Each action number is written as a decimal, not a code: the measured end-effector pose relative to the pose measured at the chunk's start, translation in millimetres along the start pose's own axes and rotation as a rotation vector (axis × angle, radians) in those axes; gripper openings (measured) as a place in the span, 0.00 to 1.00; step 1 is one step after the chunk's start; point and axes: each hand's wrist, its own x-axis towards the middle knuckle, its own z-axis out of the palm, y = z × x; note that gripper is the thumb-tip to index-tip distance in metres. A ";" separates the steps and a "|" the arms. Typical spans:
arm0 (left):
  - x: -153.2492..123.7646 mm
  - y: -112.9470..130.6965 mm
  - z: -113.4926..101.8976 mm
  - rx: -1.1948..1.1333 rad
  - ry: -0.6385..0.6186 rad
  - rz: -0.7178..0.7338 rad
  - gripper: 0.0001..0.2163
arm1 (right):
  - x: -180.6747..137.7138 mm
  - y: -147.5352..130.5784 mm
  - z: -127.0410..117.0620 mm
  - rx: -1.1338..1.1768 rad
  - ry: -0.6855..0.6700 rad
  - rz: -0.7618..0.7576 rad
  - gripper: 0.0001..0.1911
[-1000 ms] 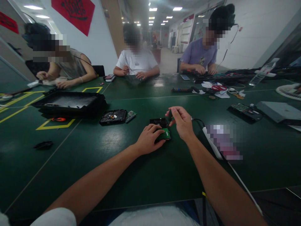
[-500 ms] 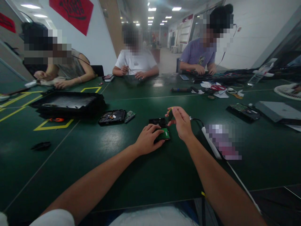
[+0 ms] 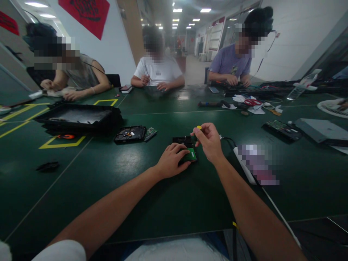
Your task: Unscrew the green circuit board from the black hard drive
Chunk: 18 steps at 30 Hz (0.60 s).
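A small black hard drive (image 3: 182, 140) with a green circuit board (image 3: 190, 156) lies on the dark green table (image 3: 136, 188) in front of me. My left hand (image 3: 172, 160) rests on it with curled fingers, pressing it down. My right hand (image 3: 209, 142) is closed around a screwdriver with a yellow cap (image 3: 199, 128), held upright over the drive's right side. The tool's tip is hidden behind my fingers.
Another opened drive (image 3: 130, 134) with a loose board (image 3: 151, 132) lies to the left, beside a black tray (image 3: 78, 119). A white power strip (image 3: 246, 165) sits at my right. Three other people work at the far side. Tools, scissors (image 3: 252, 102) and parts clutter the right.
My right hand has shifted slightly, so the screwdriver's yellow cap now shows above my fingers. My left hand has stayed on the drive.
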 end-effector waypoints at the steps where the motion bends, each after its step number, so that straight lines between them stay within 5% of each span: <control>1: 0.1 0.2 -0.1 0.001 0.000 0.001 0.19 | -0.1 0.1 0.0 0.002 0.002 -0.003 0.23; 18: 0.4 -1.0 0.6 0.002 0.006 -0.005 0.19 | -2.1 -7.2 0.3 -0.035 -0.040 -0.005 0.21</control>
